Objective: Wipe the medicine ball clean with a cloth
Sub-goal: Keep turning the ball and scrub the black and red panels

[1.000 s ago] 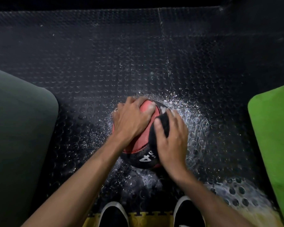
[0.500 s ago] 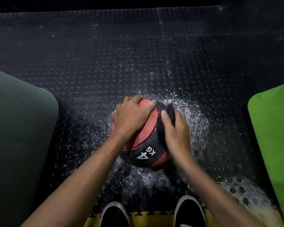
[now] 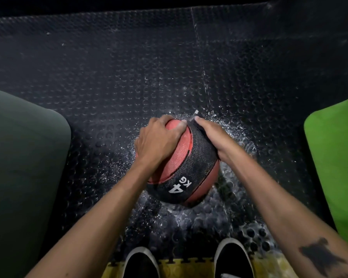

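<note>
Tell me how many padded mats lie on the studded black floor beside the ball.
2. A dark green padded mat lies at the left edge, and a bright green padded mat at the right edge. Both run out of frame; others may be out of view.

A red and black textured medicine ball (image 3: pixel 189 165) marked 4 KG sits on wet black studded rubber flooring (image 3: pixel 129 77). The left hand (image 3: pixel 157 141) presses its top; the right hand (image 3: pixel 211 135) cups its far side, a dark cloth (image 3: pixel 193 117) peeking out.
</note>
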